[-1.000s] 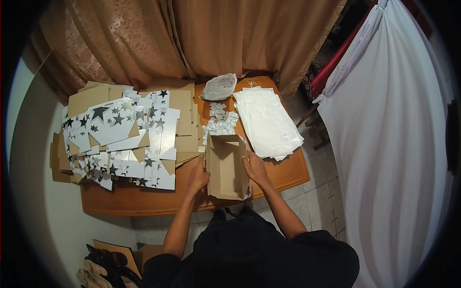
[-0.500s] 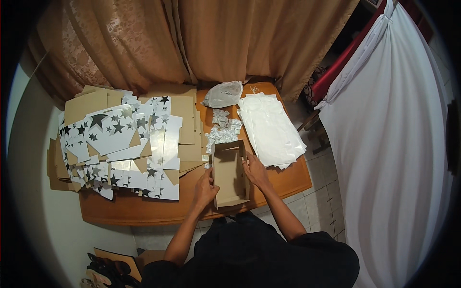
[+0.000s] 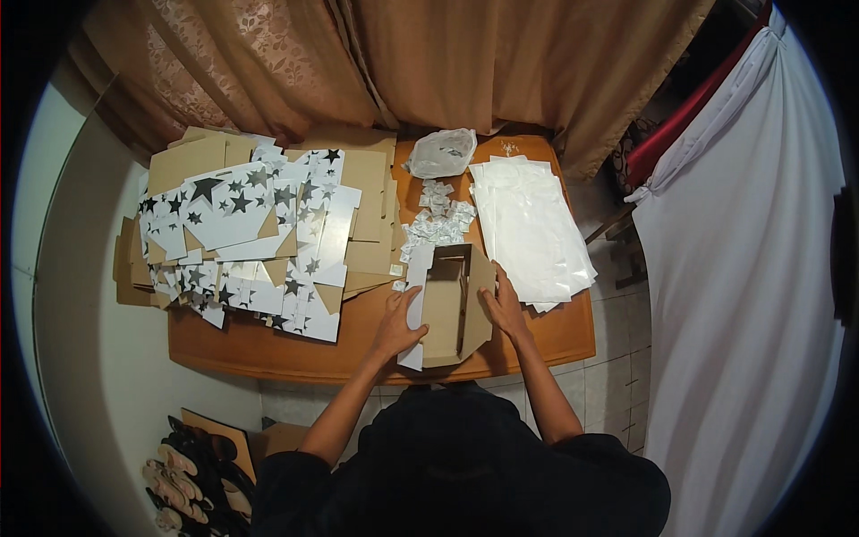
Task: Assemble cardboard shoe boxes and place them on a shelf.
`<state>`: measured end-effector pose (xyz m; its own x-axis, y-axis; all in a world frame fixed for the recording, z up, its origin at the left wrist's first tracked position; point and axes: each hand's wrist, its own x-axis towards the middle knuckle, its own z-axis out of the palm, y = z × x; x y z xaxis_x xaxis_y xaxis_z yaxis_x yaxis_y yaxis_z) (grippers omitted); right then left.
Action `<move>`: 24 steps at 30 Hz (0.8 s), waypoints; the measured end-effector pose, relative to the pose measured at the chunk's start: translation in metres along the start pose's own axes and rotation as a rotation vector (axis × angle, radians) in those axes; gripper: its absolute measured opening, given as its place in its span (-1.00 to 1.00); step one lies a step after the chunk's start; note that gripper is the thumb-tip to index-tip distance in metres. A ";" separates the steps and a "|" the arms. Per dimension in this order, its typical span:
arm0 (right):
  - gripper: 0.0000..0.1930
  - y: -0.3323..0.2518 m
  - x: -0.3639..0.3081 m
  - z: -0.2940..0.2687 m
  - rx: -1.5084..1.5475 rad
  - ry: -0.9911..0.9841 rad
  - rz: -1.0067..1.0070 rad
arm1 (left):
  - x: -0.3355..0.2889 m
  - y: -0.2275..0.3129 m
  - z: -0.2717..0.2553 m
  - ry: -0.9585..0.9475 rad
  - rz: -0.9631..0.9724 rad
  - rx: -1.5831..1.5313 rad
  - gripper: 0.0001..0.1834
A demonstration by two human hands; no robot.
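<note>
A shallow cardboard box (image 3: 440,313), brown inside and white outside, sits at the table's near edge in front of me. My left hand (image 3: 399,328) grips its left side, thumb inside and fingers over a white flap (image 3: 415,309). At the opposite side my right hand (image 3: 504,306) has its fingers and thumb closed on the brown flap (image 3: 479,320), which leans outward. Just beyond the box lies a heap of small white sachets (image 3: 440,224).
Flat white box blanks with dark stars (image 3: 237,210) are piled on the left over brown cardboard (image 3: 371,215). A stack of white paper-like sheets (image 3: 528,233) lies on the right. A clear plastic bag (image 3: 442,152) stands at the back of the wooden table (image 3: 259,345).
The box's side flaps have opened outward, showing a white flap under my left hand and a brown one at my right. The whole view has shifted slightly.
</note>
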<state>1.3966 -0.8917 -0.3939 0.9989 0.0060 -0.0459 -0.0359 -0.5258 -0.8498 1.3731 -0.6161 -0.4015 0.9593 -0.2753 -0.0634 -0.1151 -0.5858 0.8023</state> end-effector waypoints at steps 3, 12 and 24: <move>-0.29 0.006 -0.006 -0.013 -0.022 -0.107 0.015 | 0.002 0.015 -0.002 0.006 0.023 0.003 -0.05; -0.16 -0.042 -0.009 0.000 -0.442 -0.008 -0.210 | -0.007 0.062 -0.003 0.006 -0.124 -0.334 -0.07; 0.18 -0.027 0.044 -0.022 -0.405 -0.330 -0.200 | -0.005 0.027 0.022 0.024 -0.039 -0.045 -0.03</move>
<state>1.4417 -0.8959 -0.3613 0.9207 0.3708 -0.1217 0.2323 -0.7713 -0.5925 1.3590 -0.6475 -0.3927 0.9689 -0.2338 -0.0815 -0.0658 -0.5606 0.8255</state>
